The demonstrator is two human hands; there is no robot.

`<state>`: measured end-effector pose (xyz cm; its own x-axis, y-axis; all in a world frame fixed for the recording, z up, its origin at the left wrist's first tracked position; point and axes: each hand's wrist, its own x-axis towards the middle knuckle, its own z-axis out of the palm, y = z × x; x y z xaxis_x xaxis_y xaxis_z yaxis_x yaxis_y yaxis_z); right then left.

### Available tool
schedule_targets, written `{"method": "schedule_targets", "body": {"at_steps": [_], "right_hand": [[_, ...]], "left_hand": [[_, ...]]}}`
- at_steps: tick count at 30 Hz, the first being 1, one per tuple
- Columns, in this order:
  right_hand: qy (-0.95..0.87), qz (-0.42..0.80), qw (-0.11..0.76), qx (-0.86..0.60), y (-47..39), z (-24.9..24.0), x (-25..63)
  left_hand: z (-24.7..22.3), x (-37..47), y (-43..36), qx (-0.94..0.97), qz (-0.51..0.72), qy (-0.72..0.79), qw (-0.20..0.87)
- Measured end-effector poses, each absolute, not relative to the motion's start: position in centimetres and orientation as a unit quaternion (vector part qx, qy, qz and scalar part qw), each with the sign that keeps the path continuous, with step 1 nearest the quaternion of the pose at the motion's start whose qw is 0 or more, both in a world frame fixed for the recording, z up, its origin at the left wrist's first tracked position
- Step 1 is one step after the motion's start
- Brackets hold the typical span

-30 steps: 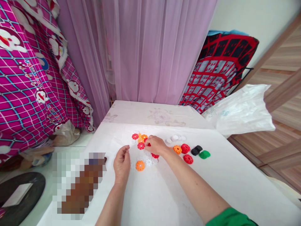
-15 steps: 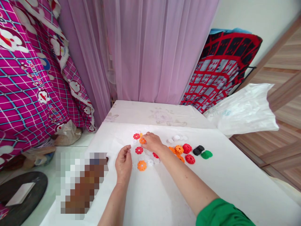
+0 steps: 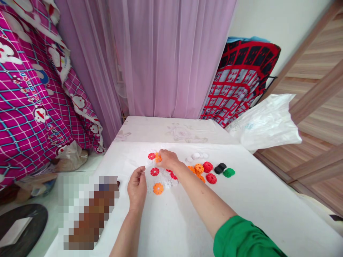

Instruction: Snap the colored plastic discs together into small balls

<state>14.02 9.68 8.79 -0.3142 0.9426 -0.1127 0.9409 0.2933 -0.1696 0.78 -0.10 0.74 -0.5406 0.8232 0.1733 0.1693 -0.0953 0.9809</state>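
My right hand (image 3: 168, 159) reaches across the white-covered table, its fingers closed on the edge of an orange snowflake disc (image 3: 158, 157). A red disc (image 3: 151, 156) lies just left of it. My left hand (image 3: 137, 185) rests on its side, fingers loosely curled and apart from the thumb, with nothing visible in it. Nearest to that hand are a red disc (image 3: 154, 171) and an orange disc (image 3: 158, 188). Between the hands lie white discs (image 3: 167, 182), joined with red ones into a flat pattern. My right wrist partly covers this pattern.
Right of my forearm sit loose orange discs (image 3: 199, 168), red discs (image 3: 211, 178), black discs (image 3: 220, 168) and green discs (image 3: 228, 172). White discs (image 3: 197, 156) lie behind them. A plastic bag (image 3: 265, 123) hangs at the right edge. A blurred-out patch (image 3: 92, 214) covers something at the left.
My right hand has brought the orange disc against the far-left part of the pattern, over the other orange piece. My left hand stays nearly still. The whole view has shifted slightly.
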Motion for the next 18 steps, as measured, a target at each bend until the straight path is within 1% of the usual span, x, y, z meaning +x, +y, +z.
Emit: {"method": "schedule_targets", "body": {"at_steps": [4, 7, 12, 18], "right_hand": [[-0.782, 0.129, 0.1, -0.602, 8.3, 11.1, 18.2], [-0.756, 0.137, 0.128, -0.627, 6.2, 12.5, 23.4], [-0.723, 0.132, 0.098, -0.671, 1.9, 12.3, 29.8], [-0.712, 0.151, 0.063, -0.683, -0.4, 10.6, 30.2]], "left_hand": [[0.8, 0.7, -0.1, 0.399, 0.622, 0.622, 0.259], [0.9, 0.8, -0.1, 0.399, 0.625, 0.62, 0.258], [1.2, 0.8, -0.2, 0.4, 0.614, 0.626, 0.265], [1.6, 0.8, -0.2, 0.397, 0.62, 0.625, 0.261]]}}
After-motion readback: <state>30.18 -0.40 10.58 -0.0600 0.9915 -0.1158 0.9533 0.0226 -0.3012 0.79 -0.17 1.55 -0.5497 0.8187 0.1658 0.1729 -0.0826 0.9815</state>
